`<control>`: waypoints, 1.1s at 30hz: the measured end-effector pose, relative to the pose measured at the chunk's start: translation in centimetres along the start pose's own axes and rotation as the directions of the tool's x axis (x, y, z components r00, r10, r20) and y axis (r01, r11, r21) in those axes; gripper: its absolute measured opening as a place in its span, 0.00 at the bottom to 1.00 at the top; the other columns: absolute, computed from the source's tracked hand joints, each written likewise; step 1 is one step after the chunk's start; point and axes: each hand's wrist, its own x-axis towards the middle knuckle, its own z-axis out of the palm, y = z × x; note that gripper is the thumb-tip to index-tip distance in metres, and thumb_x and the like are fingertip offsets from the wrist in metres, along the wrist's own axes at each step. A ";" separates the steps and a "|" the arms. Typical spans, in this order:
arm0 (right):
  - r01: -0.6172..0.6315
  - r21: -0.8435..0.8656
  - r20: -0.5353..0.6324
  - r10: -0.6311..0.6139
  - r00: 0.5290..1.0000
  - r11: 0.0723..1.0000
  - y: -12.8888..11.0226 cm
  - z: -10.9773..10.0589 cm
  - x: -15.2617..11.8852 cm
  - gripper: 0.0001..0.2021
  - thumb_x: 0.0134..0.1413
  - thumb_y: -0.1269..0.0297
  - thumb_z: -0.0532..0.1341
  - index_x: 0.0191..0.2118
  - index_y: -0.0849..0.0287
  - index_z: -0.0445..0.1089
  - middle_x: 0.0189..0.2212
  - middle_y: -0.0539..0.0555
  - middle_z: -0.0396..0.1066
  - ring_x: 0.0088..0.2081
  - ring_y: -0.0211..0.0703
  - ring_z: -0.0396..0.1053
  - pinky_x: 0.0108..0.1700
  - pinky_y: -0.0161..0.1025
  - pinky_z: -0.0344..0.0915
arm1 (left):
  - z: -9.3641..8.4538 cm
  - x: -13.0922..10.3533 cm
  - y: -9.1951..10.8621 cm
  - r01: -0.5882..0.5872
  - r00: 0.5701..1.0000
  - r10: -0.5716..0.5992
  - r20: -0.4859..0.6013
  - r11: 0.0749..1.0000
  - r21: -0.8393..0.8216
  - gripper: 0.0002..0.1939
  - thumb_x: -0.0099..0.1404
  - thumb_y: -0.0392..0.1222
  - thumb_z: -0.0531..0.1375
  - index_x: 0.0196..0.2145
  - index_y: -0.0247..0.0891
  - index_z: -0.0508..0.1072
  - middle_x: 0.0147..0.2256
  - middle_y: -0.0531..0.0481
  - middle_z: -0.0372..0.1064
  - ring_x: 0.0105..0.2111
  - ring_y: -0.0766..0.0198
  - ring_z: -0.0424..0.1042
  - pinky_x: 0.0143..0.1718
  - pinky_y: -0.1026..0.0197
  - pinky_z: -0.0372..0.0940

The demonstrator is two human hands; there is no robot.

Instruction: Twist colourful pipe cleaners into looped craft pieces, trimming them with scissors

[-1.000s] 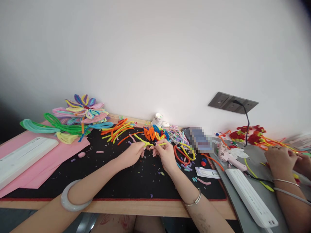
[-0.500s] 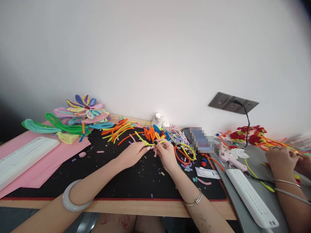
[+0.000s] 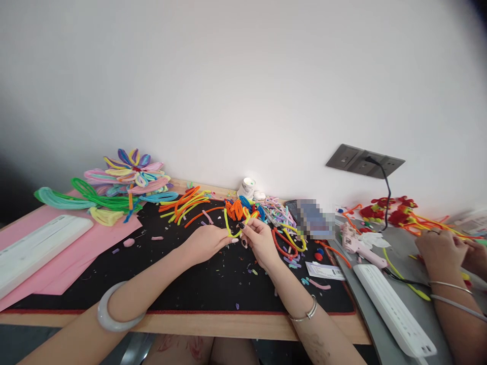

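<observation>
Over the middle of the black mat, a yellow pipe cleaner [image 3: 227,221] is bent into a U shape between my two hands. My left hand [image 3: 209,243] pinches it near the bend, thumb and fingers together. On its other side my right hand [image 3: 259,240] is closed on it with thumb and forefinger. Just behind the hands lie a coiled orange bundle [image 3: 236,209] and blue pieces. Orange and yellow pipe cleaners [image 3: 186,205] are spread to the left of them.
Pink sheets [image 3: 110,238] bear a white case [image 3: 41,248] at left, beside a multicoloured flower [image 3: 136,170]. A paper cup [image 3: 248,187] stands by the wall. At right are a glue gun [image 3: 361,248], a white power strip [image 3: 393,309] and another person's hands [image 3: 441,251].
The yellow piece has gone from a flatter, slanting line to a U with its left end upright. My left hand has shifted slightly, and my right fingers have turned a little.
</observation>
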 end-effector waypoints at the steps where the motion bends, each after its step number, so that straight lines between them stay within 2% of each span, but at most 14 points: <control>1: -0.014 -0.021 0.012 0.014 1.000 1.000 -0.1 0.0 0.0 0.10 0.45 0.59 0.63 0.26 0.61 0.65 0.16 0.45 0.62 0.15 0.29 0.55 0.17 0.29 0.54 | 0.0 0.0 0.1 -0.023 1.000 0.023 0.019 1.000 0.019 0.20 0.66 0.50 0.46 0.28 0.38 0.70 0.25 0.48 0.70 0.25 0.62 0.68 0.24 0.65 0.50; 5: -0.049 -0.113 0.080 0.058 0.995 0.992 -0.3 -0.2 0.0 0.10 0.45 0.59 0.63 0.27 0.61 0.67 0.15 0.44 0.61 0.14 0.28 0.53 0.15 0.27 0.49 | -0.1 -0.2 0.4 -0.125 0.988 0.120 0.095 0.991 0.051 0.21 0.67 0.50 0.45 0.30 0.38 0.72 0.27 0.47 0.72 0.26 0.62 0.69 0.25 0.65 0.52; 8: -0.063 -0.147 0.125 0.081 0.989 0.987 -0.3 -0.4 0.0 0.11 0.45 0.58 0.63 0.29 0.62 0.68 0.15 0.44 0.61 0.14 0.28 0.52 0.15 0.27 0.49 | 0.0 -0.3 0.6 -0.165 0.982 0.159 0.097 0.985 0.047 0.20 0.67 0.49 0.45 0.29 0.39 0.73 0.26 0.48 0.72 0.26 0.62 0.69 0.25 0.65 0.53; 13: -0.100 -0.135 0.170 0.122 0.978 0.986 -0.4 -0.5 0.0 0.11 0.44 0.59 0.64 0.30 0.62 0.68 0.15 0.44 0.60 0.14 0.27 0.51 0.15 0.27 0.48 | 0.0 -0.4 0.9 -0.195 0.978 0.192 0.085 0.981 0.018 0.21 0.67 0.49 0.46 0.27 0.39 0.72 0.24 0.49 0.71 0.24 0.63 0.68 0.25 0.64 0.53; 18: -0.140 -0.092 0.209 0.156 0.965 0.986 -0.8 -0.4 -0.1 0.12 0.43 0.58 0.65 0.29 0.62 0.69 0.14 0.43 0.57 0.15 0.28 0.49 0.16 0.28 0.46 | 0.0 -0.5 1.2 -0.217 0.968 0.210 0.134 0.976 0.034 0.21 0.68 0.48 0.44 0.28 0.39 0.72 0.25 0.49 0.71 0.25 0.63 0.69 0.25 0.64 0.51; 23: -0.149 -0.079 0.244 0.165 0.956 0.986 -1.0 -0.2 -0.2 0.11 0.44 0.59 0.64 0.30 0.63 0.70 0.13 0.41 0.50 0.15 0.26 0.42 0.17 0.29 0.39 | 0.1 -0.6 1.1 -0.228 0.962 0.219 0.163 0.973 0.041 0.22 0.67 0.48 0.44 0.25 0.38 0.71 0.22 0.49 0.70 0.22 0.64 0.67 0.23 0.63 0.48; 29: -0.141 -0.094 0.235 0.159 0.959 0.986 -0.9 -0.2 -0.2 0.10 0.44 0.60 0.64 0.27 0.62 0.66 0.13 0.40 0.47 0.14 0.25 0.41 0.16 0.29 0.38 | 0.3 -0.7 1.0 -0.240 0.958 0.231 0.171 0.970 0.034 0.24 0.68 0.49 0.44 0.22 0.36 0.69 0.20 0.50 0.68 0.21 0.65 0.66 0.22 0.63 0.49; 33: -0.075 -0.128 0.128 0.091 0.988 0.989 -0.7 -0.3 0.0 0.11 0.46 0.60 0.62 0.24 0.60 0.62 0.12 0.40 0.51 0.13 0.26 0.45 0.16 0.28 0.42 | 0.3 -0.6 0.9 -0.211 0.964 0.196 0.181 0.975 0.067 0.24 0.68 0.49 0.42 0.24 0.37 0.69 0.22 0.50 0.68 0.23 0.64 0.66 0.25 0.64 0.52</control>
